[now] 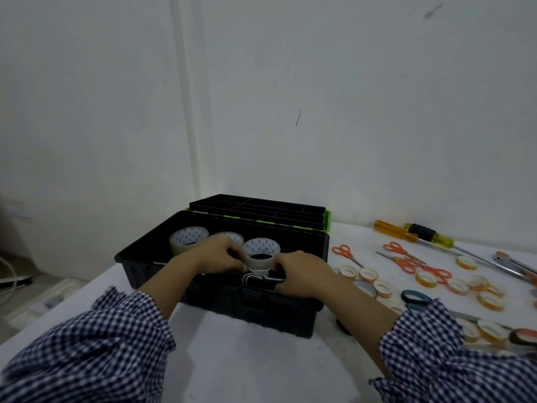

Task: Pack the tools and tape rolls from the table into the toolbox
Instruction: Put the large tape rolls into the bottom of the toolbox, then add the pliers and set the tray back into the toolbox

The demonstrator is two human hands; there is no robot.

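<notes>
While both hands crowd the front rim of the toolbox (pixel 220 298), most of the stuff is sitting out on the table (pixel 247 359) to the right of it. The right hand (pixel 302 271) has its fingers curled over a black item (pixel 263 277) with white lines, right on the box's front edge. The left hand (pixel 219 258) is curled up too, just beside that item and the nearest clear tape roll (pixel 261 248), but I honestly can't tell what it's gripping. Two more big clear rolls (pixel 189 238) stand inside the box, partly hidden behind the left hand. The lid (pixel 327 221) with green trim lies flipped back, with a black divider tray (pixel 255 206) on it.

Out on the right there's a scatter of small tape rolls (pixel 367 274), several orange scissors (pixel 344 253), a blue-handled pair (pixel 415 298) half under the right checked sleeve (pixel 436 344), and two screwdrivers (pixel 392 228) near the wall (pixel 290 82).

Table is plain white and the wall is white with a few scuffs. Down on the left there's a clear plastic bin (pixel 49 298) and a pale cable (pixel 8 274).
</notes>
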